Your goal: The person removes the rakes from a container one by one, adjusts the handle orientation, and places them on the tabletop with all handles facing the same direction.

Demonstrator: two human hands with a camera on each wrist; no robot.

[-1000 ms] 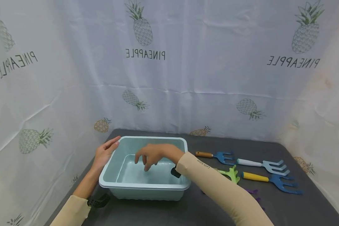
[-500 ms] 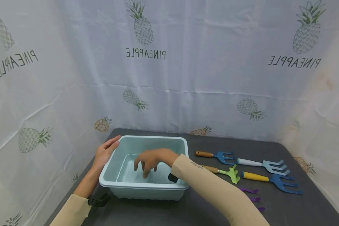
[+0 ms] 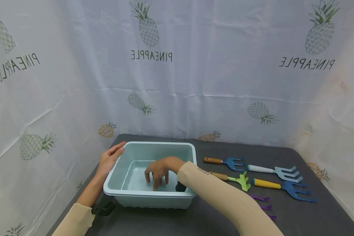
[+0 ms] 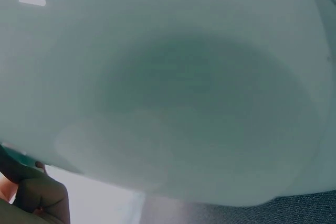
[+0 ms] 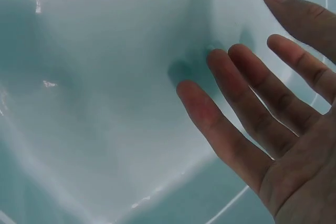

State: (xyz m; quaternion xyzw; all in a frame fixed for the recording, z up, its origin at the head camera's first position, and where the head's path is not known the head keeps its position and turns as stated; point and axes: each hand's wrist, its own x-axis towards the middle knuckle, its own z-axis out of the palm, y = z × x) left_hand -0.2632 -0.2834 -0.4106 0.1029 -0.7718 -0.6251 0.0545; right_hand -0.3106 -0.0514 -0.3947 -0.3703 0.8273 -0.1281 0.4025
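Observation:
A pale blue-green plastic basin (image 3: 147, 194) stands on the dark table, tilting little if at all. My left hand (image 3: 108, 161) grips its left rim near the far corner, and the left wrist view is mostly filled by the basin's outer wall (image 4: 173, 93). Inside the basin hangs my right hand (image 3: 159, 168), its fingers pointing down towards the floor of it. In the right wrist view that hand (image 5: 262, 114) has its fingers spread and holds nothing, with the fingertips close to the shiny basin surface (image 5: 115, 103).
Right of the basin lie several small garden forks and rakes: a brown-handled blue one (image 3: 213, 160), a white-handled one (image 3: 261, 169), a yellow-handled one (image 3: 266, 184) and a green-headed one (image 3: 242, 181). Purple tines (image 3: 265, 207) show past the right sleeve. A pineapple-print curtain (image 3: 180, 75) encloses the table.
My right hand has sunk deeper into the basin and shifted slightly nearer the front. The left hand, the basin and the garden tools stay where they were.

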